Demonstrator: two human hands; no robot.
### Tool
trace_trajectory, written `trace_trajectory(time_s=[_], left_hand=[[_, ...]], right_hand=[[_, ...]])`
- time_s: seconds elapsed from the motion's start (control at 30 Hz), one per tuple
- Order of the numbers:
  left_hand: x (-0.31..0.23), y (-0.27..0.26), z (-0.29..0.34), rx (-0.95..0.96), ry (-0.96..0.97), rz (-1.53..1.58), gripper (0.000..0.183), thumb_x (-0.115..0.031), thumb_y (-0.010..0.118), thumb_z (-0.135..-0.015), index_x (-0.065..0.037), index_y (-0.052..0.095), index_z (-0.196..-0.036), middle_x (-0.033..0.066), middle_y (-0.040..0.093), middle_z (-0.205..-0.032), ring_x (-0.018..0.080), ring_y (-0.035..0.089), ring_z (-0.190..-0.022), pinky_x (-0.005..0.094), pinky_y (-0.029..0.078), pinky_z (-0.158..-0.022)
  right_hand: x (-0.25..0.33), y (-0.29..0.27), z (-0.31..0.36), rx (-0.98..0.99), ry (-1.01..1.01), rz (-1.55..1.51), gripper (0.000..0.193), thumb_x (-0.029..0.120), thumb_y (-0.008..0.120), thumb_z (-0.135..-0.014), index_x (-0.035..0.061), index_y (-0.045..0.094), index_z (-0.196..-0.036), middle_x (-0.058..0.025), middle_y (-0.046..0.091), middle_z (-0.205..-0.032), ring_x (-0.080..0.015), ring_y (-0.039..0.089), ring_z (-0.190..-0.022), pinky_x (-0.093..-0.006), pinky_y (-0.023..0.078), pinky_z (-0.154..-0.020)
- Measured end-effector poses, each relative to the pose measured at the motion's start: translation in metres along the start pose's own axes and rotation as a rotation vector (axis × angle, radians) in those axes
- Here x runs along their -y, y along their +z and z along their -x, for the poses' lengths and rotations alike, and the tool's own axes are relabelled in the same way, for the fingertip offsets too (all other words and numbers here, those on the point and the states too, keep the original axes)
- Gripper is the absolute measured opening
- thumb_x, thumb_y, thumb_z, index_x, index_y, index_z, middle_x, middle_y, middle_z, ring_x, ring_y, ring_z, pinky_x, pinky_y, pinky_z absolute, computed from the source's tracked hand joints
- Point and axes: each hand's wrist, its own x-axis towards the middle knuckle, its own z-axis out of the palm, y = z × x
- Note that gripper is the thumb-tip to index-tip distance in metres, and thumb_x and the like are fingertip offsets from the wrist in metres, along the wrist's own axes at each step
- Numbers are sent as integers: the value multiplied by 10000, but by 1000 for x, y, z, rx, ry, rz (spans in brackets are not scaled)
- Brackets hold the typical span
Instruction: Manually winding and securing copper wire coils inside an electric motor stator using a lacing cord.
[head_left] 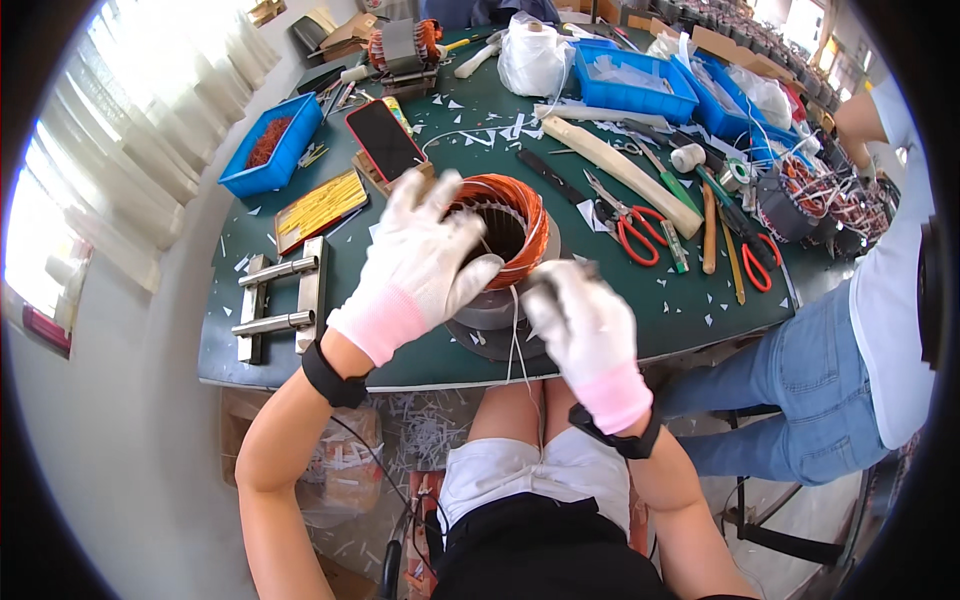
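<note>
A motor stator (532, 222) with a ring of orange-copper windings stands at the table's near edge, its slotted bore facing up. My left hand (420, 262), in a white glove with a pink cuff, lies against its left side. The fingers are spread over the rim, and the thumb reaches toward the opening. My right hand (592, 325), gloved the same way, is at the lower right of the windings, its fingers curled and smeared by motion. Whether it grips anything is hidden. White cord (514, 345) hangs from the stator's front, between my hands.
To the left are a metal bracket frame (310, 290), a tray of yellow strips (318, 212), a phone (385, 140) and a blue bin (270, 145). Red-handled scissors (640, 235), a wooden bat (620, 170) and wound stators (800, 200) lie rightward. A person (800, 390) stands close at right.
</note>
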Motion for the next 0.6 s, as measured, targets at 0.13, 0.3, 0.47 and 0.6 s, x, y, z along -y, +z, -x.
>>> trace_trajectory(time_s=[0.13,0.3,0.47,0.6], left_hand=[[-37,-13,-7,-376,3,-183,627,-396,597,-821,-33,489,-1322,96,530,-1356,356,345,-1352,562,193,-1121],[-52,43,7,-484,-150,430,511,-168,627,-787,-84,542,-1283,125,609,-1166,321,584,-997,425,443,-861],[-47,43,4,-279,-8,115,383,-148,670,-746,-199,668,-1126,46,605,-897,234,561,-755,386,420,-740],[-39,44,5,-379,27,162,359,-103,709,-685,-216,714,-1026,22,598,-910,240,550,-837,388,423,-776]], right_hand=[[8,-25,-40,-163,-104,-460,362,61,501,-926,-9,490,-1281,-218,572,-1142,-335,574,-1071,-371,447,-935],[-7,-46,19,107,131,-419,248,90,454,-971,-20,590,-1147,-167,639,-1079,-278,615,-1003,-343,471,-876],[-116,-173,259,186,1003,30,238,190,483,-975,-15,602,-977,-103,585,-825,-202,536,-710,-330,445,-677],[-128,-264,399,672,1025,682,206,154,496,-960,-17,609,-986,-204,633,-885,-378,582,-774,-422,452,-737]])
